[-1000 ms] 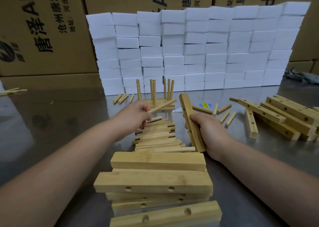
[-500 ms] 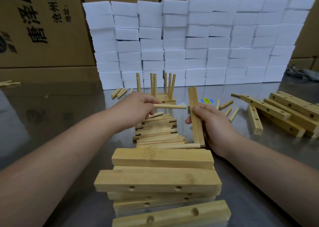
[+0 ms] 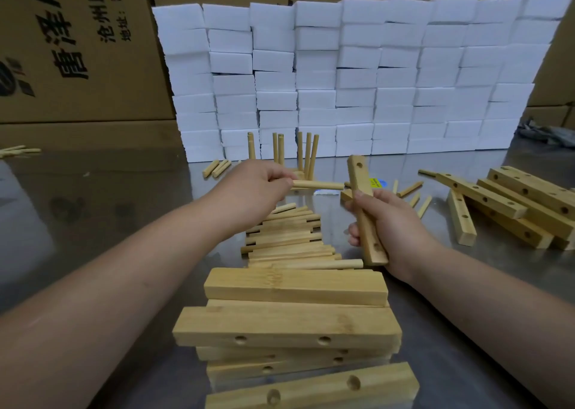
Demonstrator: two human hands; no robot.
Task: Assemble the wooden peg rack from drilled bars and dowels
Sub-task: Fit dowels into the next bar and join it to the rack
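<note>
The left hand (image 3: 258,184) pinches one end of a smooth, pale, round wooden dowel (image 3: 320,185), held level above the reflective steel table (image 3: 109,209). Its free tip lies just beside the pale, square-section drilled wooden bar (image 3: 357,181), which the right hand (image 3: 395,231) grips upright round its lower half. The likely fault is misalignment, since the tip sits below the bar's upper round hole (image 3: 360,165), and a skewed entry into bare, close-fitting wood could jam or splinter it.

The cardboard box (image 3: 93,97) at left reads "唐泽", "沧州唐泽" and "地址".
</note>
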